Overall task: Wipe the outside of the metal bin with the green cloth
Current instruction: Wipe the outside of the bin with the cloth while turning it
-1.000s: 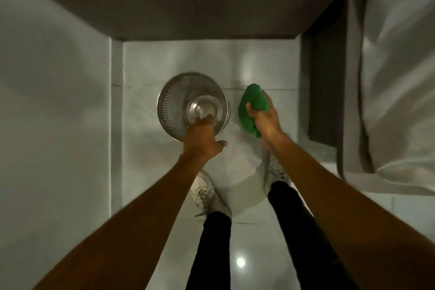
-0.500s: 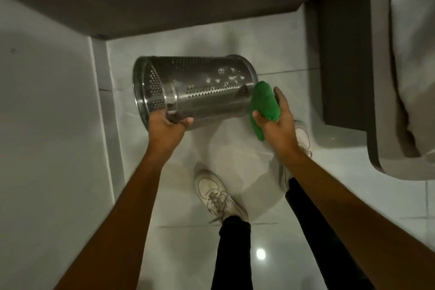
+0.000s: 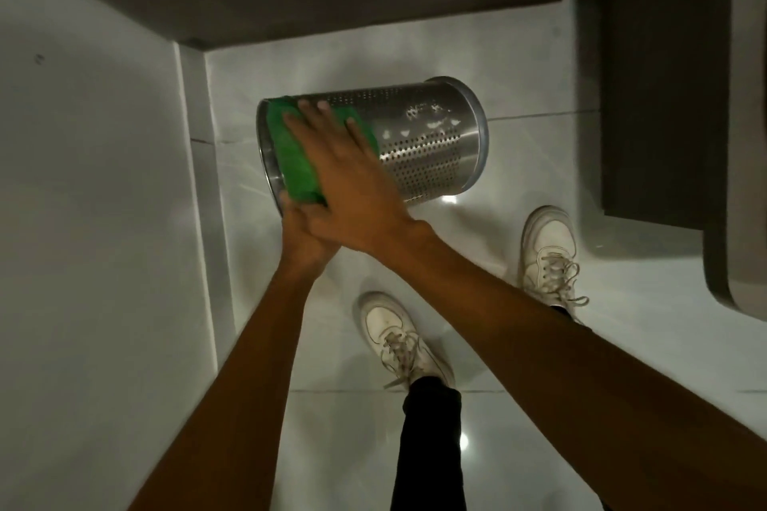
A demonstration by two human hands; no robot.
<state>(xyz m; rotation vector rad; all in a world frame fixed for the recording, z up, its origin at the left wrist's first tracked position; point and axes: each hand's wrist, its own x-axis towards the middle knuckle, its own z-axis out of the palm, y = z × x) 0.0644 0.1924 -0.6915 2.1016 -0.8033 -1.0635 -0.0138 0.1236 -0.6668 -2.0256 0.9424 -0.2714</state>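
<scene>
I see the metal bin [image 3: 419, 145] turned on its side in the upper middle of the frame, held up off the white tiled floor [image 3: 519, 344], its wall pierced with rows of small holes. One end points to the left, the other to the right; I cannot see inside it, so I cannot tell what, if anything, it holds. The green cloth [image 3: 296, 162] lies against the bin's outer wall at its left end. My right hand [image 3: 344, 178] is spread flat with fingers open, pressing the cloth onto the metal. My left hand [image 3: 301, 232] sits under it at the bin's lower left edge, mostly hidden by the right; it appears to grip the rim. Two white shoes [image 3: 398, 336] stand on the floor below the bin.
</scene>
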